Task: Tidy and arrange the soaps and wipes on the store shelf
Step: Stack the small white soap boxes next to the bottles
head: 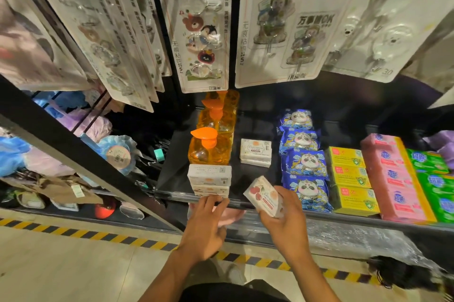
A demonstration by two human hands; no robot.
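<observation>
At the shelf's (177, 169) front edge, the right hand (287, 223) gripped a tilted soap box (266, 197) just right of the stack (209, 175), which the left hand's (204, 230) loose fingers touched.

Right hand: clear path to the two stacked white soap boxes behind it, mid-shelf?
Likely yes for reach: only bare shelf lies between the right hand and the stacked white soap boxes. But it grips a red-printed soap box, so grasping them looks unlikely.
</observation>
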